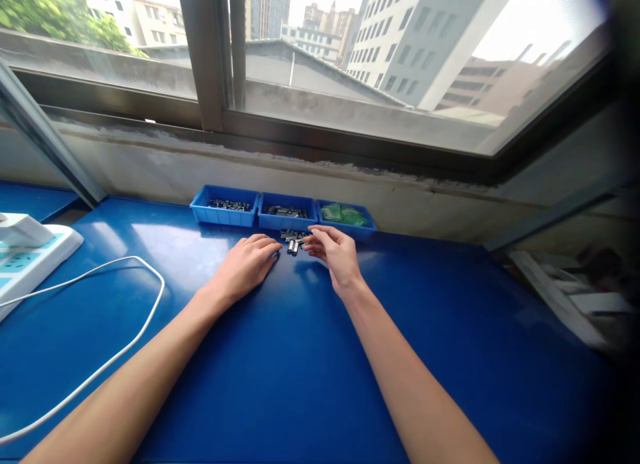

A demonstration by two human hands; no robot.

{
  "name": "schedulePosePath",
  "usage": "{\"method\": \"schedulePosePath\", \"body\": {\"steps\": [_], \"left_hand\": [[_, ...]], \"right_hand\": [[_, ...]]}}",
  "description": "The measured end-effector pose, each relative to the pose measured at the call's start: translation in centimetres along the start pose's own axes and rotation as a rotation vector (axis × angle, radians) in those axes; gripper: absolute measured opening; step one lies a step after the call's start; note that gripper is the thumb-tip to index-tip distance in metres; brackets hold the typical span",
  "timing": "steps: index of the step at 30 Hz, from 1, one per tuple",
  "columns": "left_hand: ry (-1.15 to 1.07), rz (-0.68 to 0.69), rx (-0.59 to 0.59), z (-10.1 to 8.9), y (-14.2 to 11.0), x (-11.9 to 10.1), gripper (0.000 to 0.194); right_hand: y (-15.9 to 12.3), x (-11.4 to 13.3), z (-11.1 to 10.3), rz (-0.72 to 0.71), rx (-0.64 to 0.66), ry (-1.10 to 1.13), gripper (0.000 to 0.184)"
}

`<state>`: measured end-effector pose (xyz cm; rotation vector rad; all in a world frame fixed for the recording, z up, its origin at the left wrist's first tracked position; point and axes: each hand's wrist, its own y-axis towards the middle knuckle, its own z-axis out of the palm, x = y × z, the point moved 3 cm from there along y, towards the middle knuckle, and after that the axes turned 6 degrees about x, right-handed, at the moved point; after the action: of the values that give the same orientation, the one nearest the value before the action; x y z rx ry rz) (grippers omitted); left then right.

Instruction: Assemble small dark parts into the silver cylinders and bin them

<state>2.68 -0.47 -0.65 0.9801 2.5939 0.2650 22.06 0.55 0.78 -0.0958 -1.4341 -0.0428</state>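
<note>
My left hand (pixel 250 261) lies palm down on the blue table, fingers stretched out toward a small pile of shiny metal pieces (pixel 294 244). On the other side of the pile, my right hand (pixel 337 254) is raised a little above the table. Its thumb and forefinger come together, and the other fingers are loosely curled. Anything between those fingertips is too small to make out. Right behind the pile stands a blue bin (pixel 287 221) with metal parts in it.
To its left, another blue bin (pixel 225 216) holds small metal parts; to its right, a third bin (pixel 367 229) holds green plastic packets (pixel 345 215). A white power strip (pixel 37 257) and a white cable (pixel 145 324) lie at left. A window frame (pixel 320 134) rises behind.
</note>
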Motion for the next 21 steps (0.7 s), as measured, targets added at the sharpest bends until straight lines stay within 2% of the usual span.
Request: {"method": "schedulePosePath", "body": {"steps": [3,7,12,16,18,21], "left_hand": [[0.007,-0.053,-0.002,-0.1,0.0,0.1,0.032],[-0.095,-0.081,-0.022,0.0,-0.1,0.2,0.042],[-0.365,-0.133,-0.182,-0.4,-0.1,0.4,0.043],[-0.373,-0.142,-0.244,-0.6,-0.1,0.5,0.040],[-0.333,-0.153,-0.216,-0.6,-0.1,0.3,0.035],[-0.284,-0.151,-0.130,-0.5,-0.2,-0.2,0.031]], "right_hand": [[-0.8,-0.8,-0.6,-0.005,-0.020,-0.011,0.022],[-0.9,-0.7,-0.4,-0.007,0.013,-0.014,0.023],[-1.1,-0.8,0.3,-0.004,0.058,-0.050,0.024],[-1.1,-1.3,0.6,-0.026,0.097,-0.104,0.025],[-1.2,-1.2,0.8,-0.063,0.122,-0.204,0.024],[-1.7,-0.3,0.7,-0.200,0.209,-0.538,0.020]]}}
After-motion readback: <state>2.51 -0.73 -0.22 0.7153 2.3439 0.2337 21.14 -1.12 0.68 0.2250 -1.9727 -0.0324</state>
